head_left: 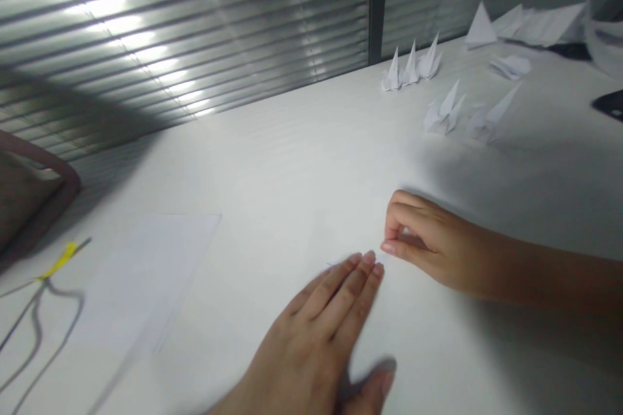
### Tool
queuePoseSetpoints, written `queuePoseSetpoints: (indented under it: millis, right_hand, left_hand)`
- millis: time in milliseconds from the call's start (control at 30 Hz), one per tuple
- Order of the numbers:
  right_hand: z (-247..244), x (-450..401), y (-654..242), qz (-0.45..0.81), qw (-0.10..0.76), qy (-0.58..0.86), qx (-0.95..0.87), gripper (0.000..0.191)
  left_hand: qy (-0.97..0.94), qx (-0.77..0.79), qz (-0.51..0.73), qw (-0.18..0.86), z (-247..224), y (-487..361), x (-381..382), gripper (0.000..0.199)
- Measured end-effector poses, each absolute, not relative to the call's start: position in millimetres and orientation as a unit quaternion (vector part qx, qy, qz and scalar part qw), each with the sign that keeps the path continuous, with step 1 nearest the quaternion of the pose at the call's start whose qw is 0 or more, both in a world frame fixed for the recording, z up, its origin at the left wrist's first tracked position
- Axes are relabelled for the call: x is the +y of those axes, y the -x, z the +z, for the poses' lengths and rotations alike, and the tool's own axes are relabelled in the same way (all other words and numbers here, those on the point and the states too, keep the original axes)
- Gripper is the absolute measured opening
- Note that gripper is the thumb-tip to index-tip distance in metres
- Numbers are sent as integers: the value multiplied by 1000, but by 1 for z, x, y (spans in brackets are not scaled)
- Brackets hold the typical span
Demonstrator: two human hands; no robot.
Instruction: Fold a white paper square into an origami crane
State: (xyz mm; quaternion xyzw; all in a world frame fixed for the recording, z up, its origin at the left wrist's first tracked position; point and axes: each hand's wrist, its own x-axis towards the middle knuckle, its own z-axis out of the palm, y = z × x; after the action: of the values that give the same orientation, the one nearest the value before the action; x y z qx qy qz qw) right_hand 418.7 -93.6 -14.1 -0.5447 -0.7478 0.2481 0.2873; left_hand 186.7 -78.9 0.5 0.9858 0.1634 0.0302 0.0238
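My left hand (326,331) lies flat on the white table, fingers stretched out and thumb apart, over a small piece of white paper (331,264) that is mostly hidden beneath it. Just right of its fingertips, my right hand (418,237) is curled, thumb and forefinger brought together at the paper's edge. The part between those fingertips is too small to make out. To the left a white sheet (150,272) lies on the table.
Several folded white paper figures (411,68) stand at the back right, near more folded papers (540,26). Grey cords with a yellow tag (61,262) lie at the left, by a brown bag (29,194). Blinds (195,26) line the table's far edge.
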Motion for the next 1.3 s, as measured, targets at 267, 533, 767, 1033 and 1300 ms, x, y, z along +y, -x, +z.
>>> queuePoseSetpoints:
  millis: [267,533,767,1033,1300]
  right_hand:
    - [-12,-94,-418,243,272,549,-752,17]
    - [-12,-93,-415,220,273,557,-753,19]
    - [-14,-89,-423,288,287,543,-734,11]
    - [-12,-90,-417,248,270,549,-751,13]
    - [-10,-90,-419,288,278,548,-734,11]
  left_hand:
    - [-987,150,47,21,-2,-185,-79,76]
    - [-984,171,26,32,2,-185,-81,75]
    - [-984,166,43,54,1,-187,-80,73]
    - [-979,194,23,51,7,-189,-84,71]
    - [-979,198,23,45,8,-187,-86,70]
